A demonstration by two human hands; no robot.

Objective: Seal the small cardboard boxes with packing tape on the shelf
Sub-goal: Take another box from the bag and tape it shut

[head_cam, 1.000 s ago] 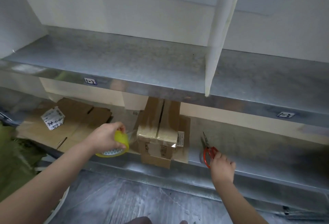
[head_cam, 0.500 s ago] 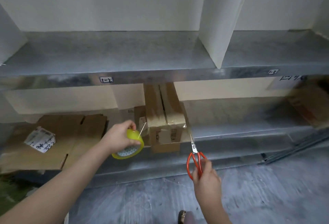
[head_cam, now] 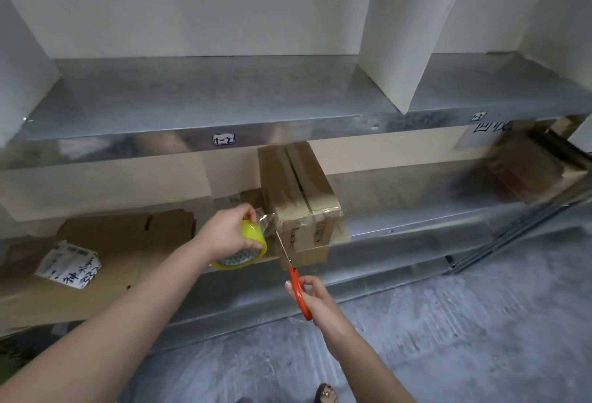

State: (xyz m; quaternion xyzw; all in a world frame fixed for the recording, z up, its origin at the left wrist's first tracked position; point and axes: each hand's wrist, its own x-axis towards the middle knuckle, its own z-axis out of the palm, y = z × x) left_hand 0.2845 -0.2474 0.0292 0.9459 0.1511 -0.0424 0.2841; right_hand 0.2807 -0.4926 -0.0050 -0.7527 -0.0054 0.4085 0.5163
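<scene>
A small cardboard box (head_cam: 299,191) stands on the lower metal shelf (head_cam: 416,210), its top flaps closed with clear tape running over them. My left hand (head_cam: 229,231) grips a yellow roll of packing tape (head_cam: 248,250) just left of the box, and a short clear strip stretches from the roll to the box's front corner. My right hand (head_cam: 312,295) holds red-handled scissors (head_cam: 296,284) below the box. Their blades point up at the stretched strip, between roll and box.
Flattened cardboard (head_cam: 128,242) lies on the lower shelf to the left, with a small white printed box (head_cam: 69,263) on it. Another cardboard box (head_cam: 528,169) sits at the far right. The upper shelf (head_cam: 224,98) has a white divider (head_cam: 407,34). Grey floor lies below.
My right hand has picked the scissors up off the shelf and brought them left to the tape strip. My left hand holds the roll beside the box. The camera has turned rightward.
</scene>
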